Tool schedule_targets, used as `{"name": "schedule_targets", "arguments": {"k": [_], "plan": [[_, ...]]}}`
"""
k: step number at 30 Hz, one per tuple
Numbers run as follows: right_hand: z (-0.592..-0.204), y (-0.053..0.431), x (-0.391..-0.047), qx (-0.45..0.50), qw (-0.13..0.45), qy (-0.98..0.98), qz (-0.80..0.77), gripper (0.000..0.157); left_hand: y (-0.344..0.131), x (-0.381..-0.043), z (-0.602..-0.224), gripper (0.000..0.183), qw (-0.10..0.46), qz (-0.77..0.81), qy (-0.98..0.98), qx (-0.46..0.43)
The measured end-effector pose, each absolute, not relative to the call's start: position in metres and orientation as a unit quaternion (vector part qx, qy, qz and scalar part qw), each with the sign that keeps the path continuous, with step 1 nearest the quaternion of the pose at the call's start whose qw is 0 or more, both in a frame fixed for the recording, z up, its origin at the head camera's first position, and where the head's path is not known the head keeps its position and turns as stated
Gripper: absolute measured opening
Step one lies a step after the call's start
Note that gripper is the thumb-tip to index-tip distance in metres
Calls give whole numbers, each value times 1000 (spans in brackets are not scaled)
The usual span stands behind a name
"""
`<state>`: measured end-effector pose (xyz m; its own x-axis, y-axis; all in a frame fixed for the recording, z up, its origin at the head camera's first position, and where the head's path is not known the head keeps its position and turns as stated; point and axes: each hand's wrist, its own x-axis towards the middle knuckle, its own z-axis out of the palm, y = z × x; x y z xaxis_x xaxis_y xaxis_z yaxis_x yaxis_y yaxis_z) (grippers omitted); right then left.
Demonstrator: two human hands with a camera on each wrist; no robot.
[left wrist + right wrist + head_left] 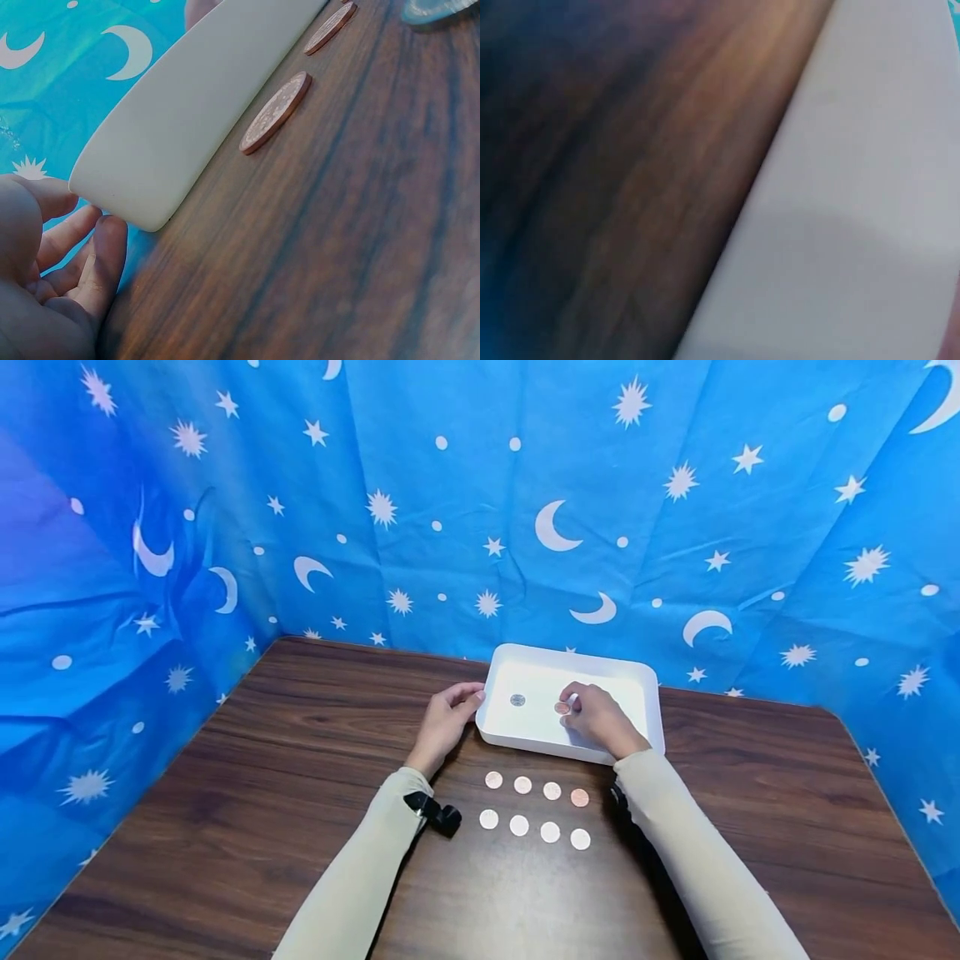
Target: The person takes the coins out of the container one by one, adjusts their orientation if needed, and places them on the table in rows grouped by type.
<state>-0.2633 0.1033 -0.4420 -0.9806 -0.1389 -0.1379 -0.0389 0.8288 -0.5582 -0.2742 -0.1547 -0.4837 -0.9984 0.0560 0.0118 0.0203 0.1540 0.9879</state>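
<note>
A shallow white tray stands on the table close to the back curtain. My left hand holds the tray's left edge, its fingertips against the rim and outer wall; the left wrist view shows this hand at the tray's corner. Over the inside of the tray, my right hand pinches a copper coin between thumb and fingers. A silvery coin lies flat in the tray's left half. The right wrist view shows mostly the tray's side wall, with the fingers out of sight.
In front of the tray, several coins lie flat in two rows: a far row with a copper coin at its right end, and a near row with a pale coin at its left. A blue star-patterned curtain borders the brown wooden table.
</note>
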Motion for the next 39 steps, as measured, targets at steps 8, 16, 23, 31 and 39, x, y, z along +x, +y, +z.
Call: {"name": "schedule_targets", "arguments": {"k": [8, 16, 23, 31, 39], "plan": [[-445, 112, -267, -41, 92, 942, -319, 19, -153, -275, -483, 31, 14, 649, 760, 26], [-445, 109, -268, -76, 82, 937, -330, 16, -155, -275, -481, 32, 13, 646, 763, 24], [-448, 107, -261, -90, 64, 915, -389, 16, -162, -272, -481, 33, 15, 638, 770, 17], [-454, 114, -254, -88, 61, 896, -430, 16, -160, -271, -484, 33, 20, 632, 774, 17], [-452, 125, -257, -78, 76, 885, -453, 10, -150, -275, -482, 32, 13, 637, 770, 18]]}}
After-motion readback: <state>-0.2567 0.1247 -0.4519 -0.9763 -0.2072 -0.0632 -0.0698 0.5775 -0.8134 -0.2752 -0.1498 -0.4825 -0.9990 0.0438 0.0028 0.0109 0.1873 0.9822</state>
